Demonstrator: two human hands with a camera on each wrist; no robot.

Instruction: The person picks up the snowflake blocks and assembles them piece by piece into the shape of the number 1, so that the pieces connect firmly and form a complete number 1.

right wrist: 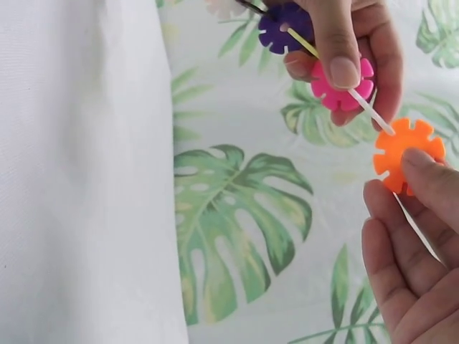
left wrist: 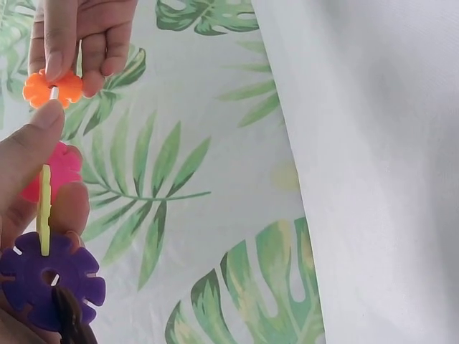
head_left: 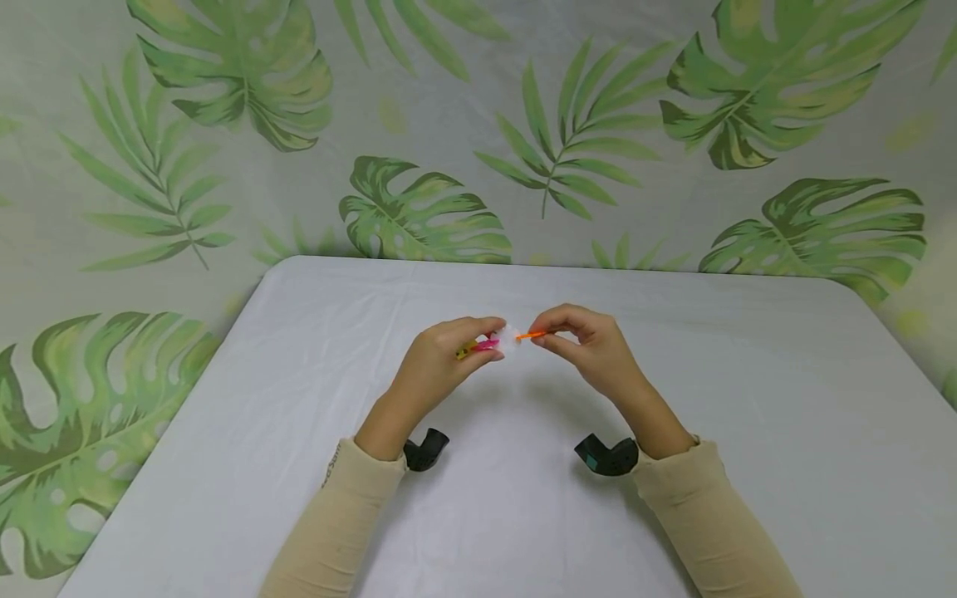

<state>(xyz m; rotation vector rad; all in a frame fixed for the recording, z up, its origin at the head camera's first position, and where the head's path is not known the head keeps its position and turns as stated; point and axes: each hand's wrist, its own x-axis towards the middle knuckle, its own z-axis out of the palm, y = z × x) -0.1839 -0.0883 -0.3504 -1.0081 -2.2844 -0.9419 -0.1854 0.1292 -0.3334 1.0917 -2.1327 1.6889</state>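
Note:
A chain of notched plastic discs runs between the two hands above the table. Thumb and fingers of the left hand (head_left: 437,359) pinch it at the pink disc (right wrist: 331,95). A yellow disc (left wrist: 44,215), seen edge-on, links the pink one to a purple disc (left wrist: 80,276), with a dark disc (left wrist: 69,319) slotted behind that. On the other side a white disc (right wrist: 368,110) stands edge-on out of the pink one. An orange disc (right wrist: 393,149), pinched between thumb and fingers of the right hand (head_left: 591,345), meets the white disc's edge at its rim.
Under the hands lies a table with a white cloth (head_left: 493,515). Black camera mounts, a left one (head_left: 428,450) and a right one (head_left: 607,455), stick out from the wrists. Behind the table hangs a leaf-patterned sheet (head_left: 419,108).

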